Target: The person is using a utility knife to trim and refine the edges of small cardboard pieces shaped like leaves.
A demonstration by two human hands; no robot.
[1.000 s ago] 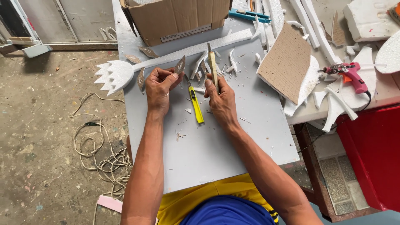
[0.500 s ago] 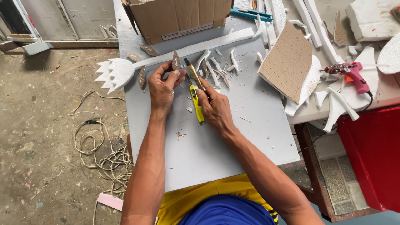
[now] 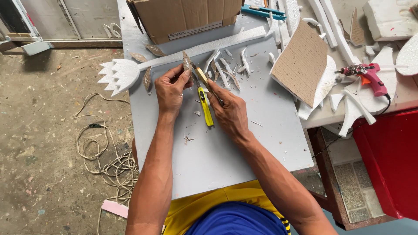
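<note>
Head view: a pointed leaf piece [image 3: 187,62] is pinched upright in the left hand [image 3: 170,89], fingers closed. The right hand [image 3: 228,111], fingers closed, grips a stick [image 3: 203,77] angled toward it, just beside.

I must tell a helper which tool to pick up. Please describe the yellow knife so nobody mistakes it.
Find the grey board on the person's lap. The knife lies near its middle, between the left hand and right hand. It is the only yellow, slim tool among white foam scraps.
</note>
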